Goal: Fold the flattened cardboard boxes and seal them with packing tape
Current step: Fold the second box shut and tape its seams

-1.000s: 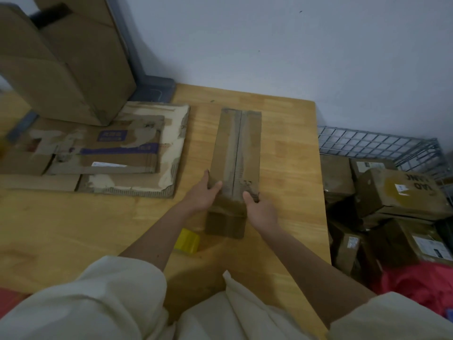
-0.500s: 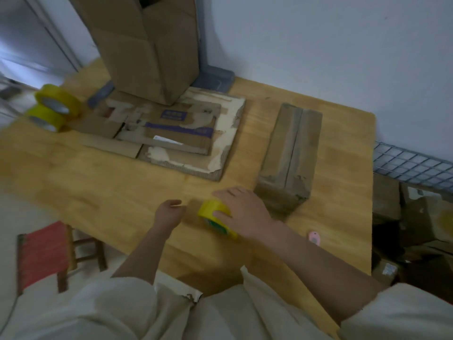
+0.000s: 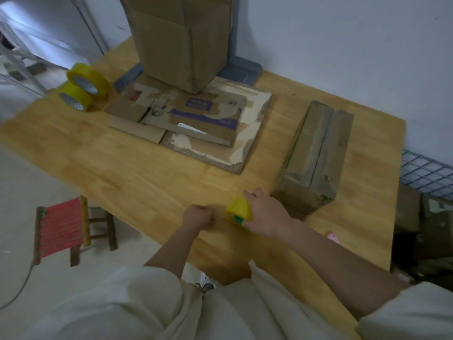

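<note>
A long folded cardboard box (image 3: 316, 153) lies on the wooden table (image 3: 137, 173) at the right, flaps closed along a centre seam. My right hand (image 3: 267, 214) grips a yellow packing tape roll (image 3: 239, 208) just left of the box's near end. My left hand (image 3: 199, 215) is curled into a fist a little left of the roll, with nothing visible in it. A stack of flattened cardboard (image 3: 196, 123) lies at the table's middle back.
A tall upright box (image 3: 181, 38) stands behind the flat stack. Two more yellow tape rolls (image 3: 84, 85) sit at the table's far left. A small pink object (image 3: 333, 237) lies near my right forearm. A red stool (image 3: 61, 227) stands left, a wire basket (image 3: 426, 173) right.
Both hands have left the long box's near end. My right hand has taken hold of the yellow tape roll and my left has curled beside it. The view has swung left.
</note>
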